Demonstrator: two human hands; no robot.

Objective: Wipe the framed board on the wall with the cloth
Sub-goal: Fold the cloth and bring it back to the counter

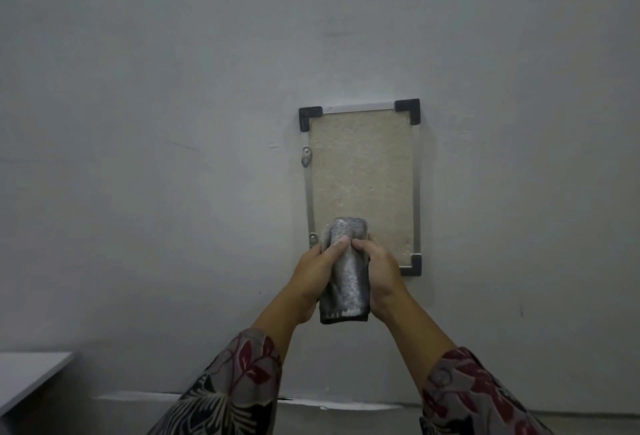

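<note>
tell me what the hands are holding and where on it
Both hands, left hand and right hand, grip the grey cloth by its long sides, near its upper end.

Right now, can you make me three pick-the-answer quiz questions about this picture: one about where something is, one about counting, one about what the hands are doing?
1. Where is the cloth?
A. over the board's bottom left part
B. at the board's top right corner
C. on the floor

2. How many black corner caps show on the framed board?
A. one
B. two
C. four

3. What holds the cloth?
A. nothing
B. one hand
C. both hands

Answers: 1 A, its top covers that part. 2 B, both are at the top. 3 C, the left hand and right hand each grip it.
</note>
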